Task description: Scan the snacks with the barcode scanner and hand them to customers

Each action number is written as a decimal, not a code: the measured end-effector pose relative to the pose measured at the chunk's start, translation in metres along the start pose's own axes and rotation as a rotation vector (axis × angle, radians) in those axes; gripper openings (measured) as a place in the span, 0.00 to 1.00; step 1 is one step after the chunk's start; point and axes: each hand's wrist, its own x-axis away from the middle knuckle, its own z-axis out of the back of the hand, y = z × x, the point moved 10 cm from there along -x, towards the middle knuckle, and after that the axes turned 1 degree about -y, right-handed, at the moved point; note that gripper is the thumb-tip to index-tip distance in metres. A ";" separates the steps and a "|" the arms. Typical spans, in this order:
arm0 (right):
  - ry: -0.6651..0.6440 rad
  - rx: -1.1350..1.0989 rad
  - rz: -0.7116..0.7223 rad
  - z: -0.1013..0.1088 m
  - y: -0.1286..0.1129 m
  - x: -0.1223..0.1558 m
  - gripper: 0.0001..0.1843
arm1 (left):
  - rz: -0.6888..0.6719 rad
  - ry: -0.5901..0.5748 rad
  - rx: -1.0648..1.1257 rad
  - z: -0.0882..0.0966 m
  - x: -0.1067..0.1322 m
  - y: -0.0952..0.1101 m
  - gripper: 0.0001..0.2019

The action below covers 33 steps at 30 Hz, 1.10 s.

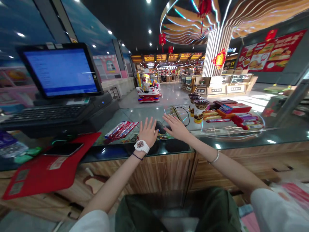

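My left hand (147,132), with a white watch (142,146) on its wrist, lies over the glass counter with its fingers spread. To its right my right hand (177,127) is stretched out flat, fingers apart, a thin silver bangle (214,157) further up the arm. Between the two hands sits a small black object (160,127), perhaps a scanner or mouse; I cannot tell whether either hand touches it. Left of my left hand lie several red and white snack packets (123,130). A black cable loop (184,116) rests beyond my right hand.
A monitor (61,71) and a keyboard (43,112) stand on the left. A phone (64,149) lies on a red mat (53,174) overhanging the edge. At right are brown cups (200,111) and several snack packs (234,109). Wooden drawers (159,174) are below the counter.
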 end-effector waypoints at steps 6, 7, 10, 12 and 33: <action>-0.093 -0.091 0.114 -0.045 -0.047 -0.035 0.34 | 0.139 -0.002 -0.090 -0.005 0.023 -0.071 0.27; -0.110 -0.109 0.132 -0.054 -0.054 -0.041 0.34 | 0.159 -0.005 -0.104 -0.007 0.027 -0.083 0.27; -0.164 -0.137 0.174 -0.081 -0.072 -0.056 0.36 | 0.225 -0.015 -0.124 -0.013 0.038 -0.115 0.26; -0.203 -0.137 0.191 -0.098 -0.082 -0.066 0.36 | 0.262 -0.023 -0.123 -0.016 0.043 -0.130 0.26; -0.465 -0.092 0.168 -0.193 -0.094 -0.102 0.35 | 0.337 -0.114 -0.073 -0.038 0.048 -0.143 0.23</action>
